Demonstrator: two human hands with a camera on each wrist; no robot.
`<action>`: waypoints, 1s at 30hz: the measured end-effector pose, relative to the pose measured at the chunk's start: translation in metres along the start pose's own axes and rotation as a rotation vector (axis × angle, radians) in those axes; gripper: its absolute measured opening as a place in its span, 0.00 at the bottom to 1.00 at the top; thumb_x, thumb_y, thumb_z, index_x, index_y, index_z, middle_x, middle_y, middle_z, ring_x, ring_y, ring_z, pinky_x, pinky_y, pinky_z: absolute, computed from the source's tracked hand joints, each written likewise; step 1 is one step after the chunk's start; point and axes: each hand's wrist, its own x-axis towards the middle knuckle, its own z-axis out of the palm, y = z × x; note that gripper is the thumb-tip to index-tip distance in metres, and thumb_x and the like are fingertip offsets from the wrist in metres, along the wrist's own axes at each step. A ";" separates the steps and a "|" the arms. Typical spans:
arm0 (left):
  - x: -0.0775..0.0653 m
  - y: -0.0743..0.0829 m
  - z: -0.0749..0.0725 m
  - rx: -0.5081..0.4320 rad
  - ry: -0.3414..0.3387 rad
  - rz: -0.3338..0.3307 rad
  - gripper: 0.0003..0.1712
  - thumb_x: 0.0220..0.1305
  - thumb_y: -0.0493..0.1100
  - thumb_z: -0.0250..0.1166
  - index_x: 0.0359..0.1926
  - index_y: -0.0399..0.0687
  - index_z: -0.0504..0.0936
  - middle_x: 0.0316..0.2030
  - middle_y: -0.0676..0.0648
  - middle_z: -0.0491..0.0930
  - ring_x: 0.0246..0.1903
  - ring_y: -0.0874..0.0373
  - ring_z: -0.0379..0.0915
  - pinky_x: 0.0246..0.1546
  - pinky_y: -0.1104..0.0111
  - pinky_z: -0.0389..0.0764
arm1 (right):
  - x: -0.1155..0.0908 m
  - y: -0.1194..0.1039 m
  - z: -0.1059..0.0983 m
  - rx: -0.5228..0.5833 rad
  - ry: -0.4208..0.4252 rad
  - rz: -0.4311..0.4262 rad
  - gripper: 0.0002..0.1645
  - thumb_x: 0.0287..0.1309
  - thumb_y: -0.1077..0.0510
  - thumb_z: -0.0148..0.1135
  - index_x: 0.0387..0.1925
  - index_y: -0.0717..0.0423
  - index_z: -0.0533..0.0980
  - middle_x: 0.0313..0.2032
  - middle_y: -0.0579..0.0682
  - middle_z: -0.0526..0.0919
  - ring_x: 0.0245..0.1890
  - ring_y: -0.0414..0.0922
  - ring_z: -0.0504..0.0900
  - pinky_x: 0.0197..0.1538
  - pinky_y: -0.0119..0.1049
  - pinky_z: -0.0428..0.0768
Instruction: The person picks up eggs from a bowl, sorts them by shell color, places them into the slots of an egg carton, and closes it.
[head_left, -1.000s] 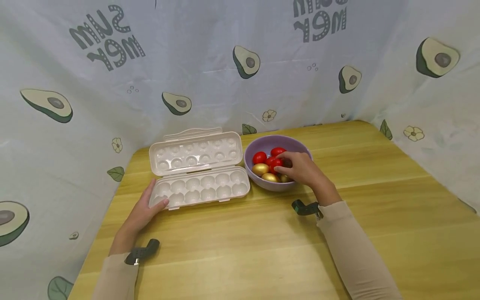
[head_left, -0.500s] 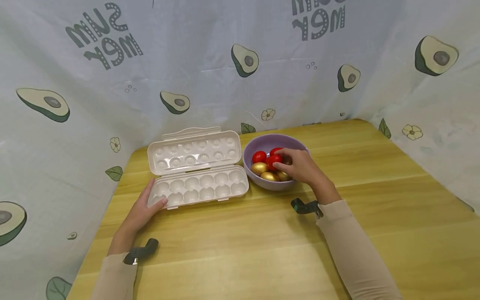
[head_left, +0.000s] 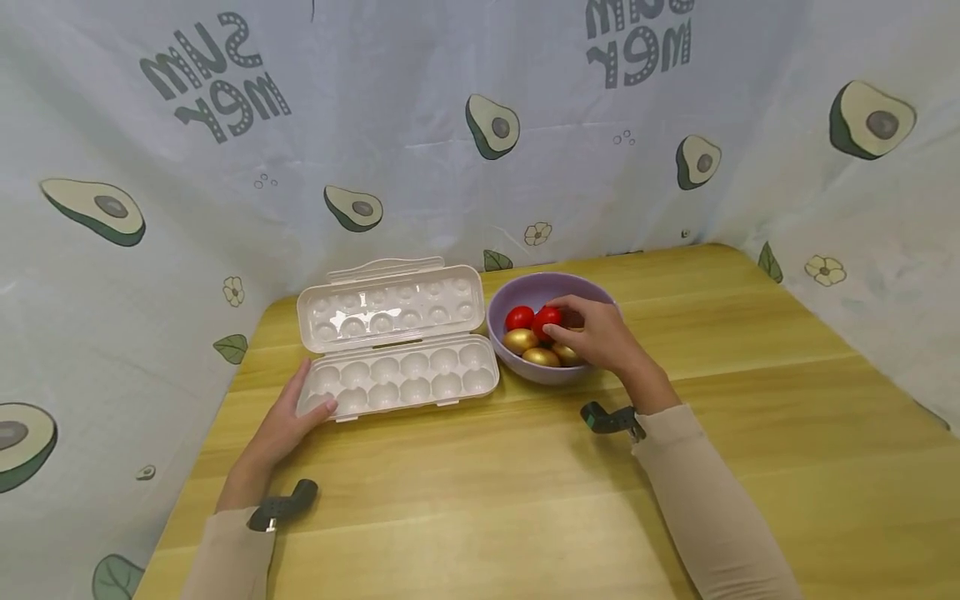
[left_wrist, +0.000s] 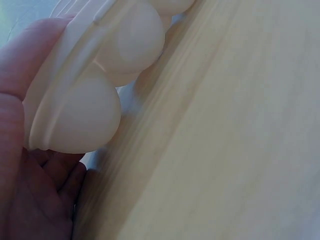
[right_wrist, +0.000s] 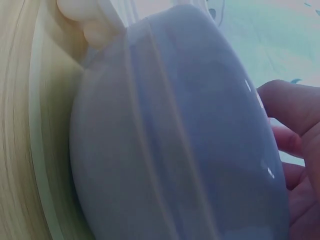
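Note:
A pale plastic egg box [head_left: 405,409] lies open on the table, its lid [head_left: 341,312] folded back and its row cups bare. My left hand [head_left: 281,427] grips the box's left end, thumb over the rim; the left wrist view shows its fingers curled at the box's underside [left_wrist: 85,115]. Right of the box stands a purple bowl [head_left: 517,293]. Over it, my right hand [head_left: 606,337] pinches a red egg [head_left: 547,322] between thumb and fingers. Another red egg [head_left: 519,318] and several gold eggs [head_left: 541,357] lie in the bowl. The bowl's wall [right_wrist: 170,135] hides the egg in the right wrist view.
The wooden table [head_left: 465,500] extends in front and to the right. A white curtain [head_left: 420,158] printed with avocados hangs behind and at both sides. The bowl stands close against the box's right end.
My right hand has taken hold of a red egg and lifted it slightly, a little to the left. A red egg behind it is now hidden. My left hand keeps its hold on the box.

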 end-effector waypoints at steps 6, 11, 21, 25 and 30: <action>0.000 0.001 0.000 0.007 -0.001 -0.006 0.54 0.63 0.52 0.63 0.77 0.54 0.36 0.75 0.36 0.37 0.72 0.33 0.34 0.66 0.36 0.41 | 0.001 -0.004 0.007 0.010 0.035 -0.062 0.22 0.59 0.54 0.67 0.53 0.58 0.77 0.47 0.56 0.83 0.45 0.52 0.83 0.50 0.47 0.81; 0.000 0.000 0.000 -0.004 -0.013 -0.015 0.54 0.63 0.50 0.63 0.77 0.52 0.36 0.75 0.35 0.36 0.72 0.33 0.33 0.66 0.35 0.41 | 0.001 -0.009 0.014 0.014 0.052 -0.116 0.21 0.59 0.54 0.67 0.52 0.59 0.77 0.46 0.55 0.83 0.44 0.51 0.82 0.50 0.47 0.81; 0.003 0.000 -0.001 -0.005 -0.010 -0.028 0.54 0.63 0.49 0.64 0.77 0.50 0.36 0.75 0.35 0.36 0.72 0.33 0.32 0.66 0.36 0.39 | 0.002 -0.020 0.025 0.113 0.105 -0.135 0.23 0.59 0.54 0.67 0.54 0.57 0.76 0.46 0.53 0.83 0.44 0.48 0.82 0.49 0.44 0.82; -0.003 0.018 -0.002 -0.023 -0.019 -0.036 0.54 0.63 0.48 0.63 0.77 0.47 0.37 0.74 0.34 0.36 0.72 0.33 0.32 0.66 0.36 0.39 | 0.002 -0.025 0.028 0.142 0.121 -0.163 0.23 0.58 0.55 0.68 0.54 0.57 0.76 0.46 0.53 0.83 0.43 0.48 0.82 0.48 0.45 0.83; -0.014 0.043 -0.002 -0.042 -0.029 -0.034 0.53 0.63 0.46 0.63 0.76 0.41 0.37 0.74 0.31 0.36 0.71 0.31 0.32 0.66 0.36 0.38 | 0.001 -0.029 0.032 0.183 0.087 -0.202 0.23 0.59 0.57 0.67 0.55 0.59 0.75 0.48 0.54 0.82 0.44 0.48 0.82 0.47 0.45 0.83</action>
